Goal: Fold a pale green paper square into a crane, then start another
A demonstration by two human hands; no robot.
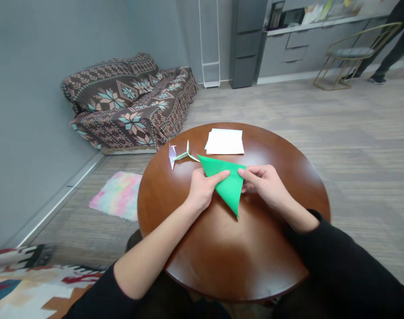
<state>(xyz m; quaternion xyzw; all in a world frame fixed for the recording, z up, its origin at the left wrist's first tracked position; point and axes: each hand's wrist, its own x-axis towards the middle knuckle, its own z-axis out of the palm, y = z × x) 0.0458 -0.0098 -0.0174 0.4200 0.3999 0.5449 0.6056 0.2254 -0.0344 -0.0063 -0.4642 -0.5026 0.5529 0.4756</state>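
A green sheet of paper, folded into a triangle, is held up over the round wooden table. One of its corners points down toward me. My left hand grips its left side, thumb lying across the front and fingers hidden behind. At the upper right corner, my right hand pinches the paper between thumb and fingers. Beyond my left hand stand a light green folded paper piece and a purple folded paper piece.
A stack of white paper lies toward the table's far edge. Past the table are a sofa with a patterned cover, a fluffy pastel rug and a gold-framed chair. A person's legs show at the far right.
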